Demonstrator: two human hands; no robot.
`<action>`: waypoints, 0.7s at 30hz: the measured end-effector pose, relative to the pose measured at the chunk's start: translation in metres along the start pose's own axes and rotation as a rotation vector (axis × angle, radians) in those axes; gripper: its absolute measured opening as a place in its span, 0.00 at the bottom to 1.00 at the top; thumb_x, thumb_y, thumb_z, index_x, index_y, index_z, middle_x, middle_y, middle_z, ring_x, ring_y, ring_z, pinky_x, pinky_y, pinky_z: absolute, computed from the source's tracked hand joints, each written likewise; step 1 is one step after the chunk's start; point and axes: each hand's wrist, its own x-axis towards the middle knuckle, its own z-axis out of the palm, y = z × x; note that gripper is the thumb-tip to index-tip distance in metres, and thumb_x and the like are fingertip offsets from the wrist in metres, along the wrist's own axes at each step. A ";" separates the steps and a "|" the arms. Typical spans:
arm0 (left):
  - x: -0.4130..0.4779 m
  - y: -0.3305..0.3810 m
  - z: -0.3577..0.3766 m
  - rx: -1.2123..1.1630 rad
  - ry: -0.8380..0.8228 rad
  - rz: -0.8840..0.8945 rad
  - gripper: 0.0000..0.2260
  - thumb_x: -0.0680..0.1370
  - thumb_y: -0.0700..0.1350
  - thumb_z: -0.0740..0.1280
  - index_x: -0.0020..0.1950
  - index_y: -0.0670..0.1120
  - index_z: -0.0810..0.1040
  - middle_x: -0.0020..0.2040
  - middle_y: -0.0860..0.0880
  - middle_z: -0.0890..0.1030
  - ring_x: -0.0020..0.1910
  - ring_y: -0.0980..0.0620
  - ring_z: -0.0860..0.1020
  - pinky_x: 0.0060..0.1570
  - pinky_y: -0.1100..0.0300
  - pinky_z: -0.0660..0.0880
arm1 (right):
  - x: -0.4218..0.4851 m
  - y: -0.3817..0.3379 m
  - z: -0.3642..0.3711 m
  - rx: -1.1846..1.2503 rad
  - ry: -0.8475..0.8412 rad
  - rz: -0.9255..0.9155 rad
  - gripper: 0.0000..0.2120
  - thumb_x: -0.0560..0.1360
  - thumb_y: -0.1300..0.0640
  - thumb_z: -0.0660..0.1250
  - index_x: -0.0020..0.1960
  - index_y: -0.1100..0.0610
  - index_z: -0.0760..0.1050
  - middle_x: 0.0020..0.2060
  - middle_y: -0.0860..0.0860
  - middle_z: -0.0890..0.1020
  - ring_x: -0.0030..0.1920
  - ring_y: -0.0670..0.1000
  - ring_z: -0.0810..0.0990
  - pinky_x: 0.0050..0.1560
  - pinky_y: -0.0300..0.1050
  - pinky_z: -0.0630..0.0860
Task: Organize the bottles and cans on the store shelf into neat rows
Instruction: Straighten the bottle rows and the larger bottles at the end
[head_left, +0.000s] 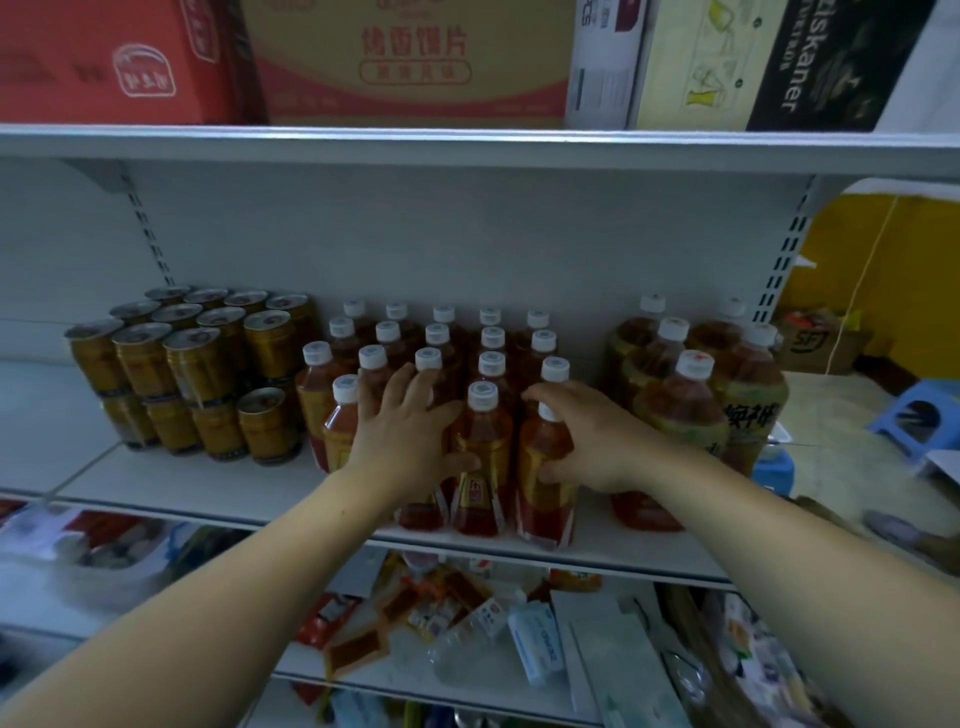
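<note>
Bottles (483, 457), labels blurred, perhaps tea; left hand (405, 436) pressing flat, right hand (597, 447) grasping one.

Single head-worn wide-angle view, close at arm's reach, facing the store shelf (197, 483) square-on and tilted slightly down. Bottles (483, 447) sit centre frame. Boxes (410, 62) above are cropped, the lower shelf (156, 613) is blurred, and both forearms enter from the bottom corners.

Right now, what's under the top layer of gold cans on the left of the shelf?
A lower layer of matching gold cans standing on the shelf. Only its front row of four shows; anything behind is covered.
</note>
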 end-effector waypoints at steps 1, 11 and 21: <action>0.000 0.000 -0.001 -0.003 -0.007 0.001 0.30 0.70 0.70 0.58 0.71 0.64 0.61 0.77 0.48 0.51 0.75 0.44 0.45 0.67 0.36 0.35 | 0.000 0.003 -0.002 0.021 -0.007 -0.017 0.42 0.65 0.47 0.76 0.72 0.40 0.57 0.67 0.43 0.62 0.67 0.47 0.61 0.60 0.40 0.61; 0.002 0.001 0.001 0.039 -0.001 0.007 0.36 0.65 0.74 0.58 0.71 0.62 0.61 0.77 0.48 0.51 0.75 0.43 0.44 0.65 0.34 0.31 | 0.004 0.005 -0.017 -0.156 -0.103 0.087 0.60 0.60 0.41 0.78 0.70 0.32 0.32 0.75 0.39 0.38 0.74 0.54 0.57 0.63 0.47 0.68; 0.006 0.002 -0.009 -0.054 0.060 0.012 0.38 0.65 0.75 0.51 0.71 0.60 0.61 0.73 0.50 0.61 0.74 0.45 0.53 0.68 0.35 0.39 | 0.000 0.011 -0.024 -0.247 -0.083 0.032 0.59 0.60 0.38 0.77 0.74 0.38 0.36 0.76 0.41 0.43 0.72 0.52 0.61 0.62 0.44 0.68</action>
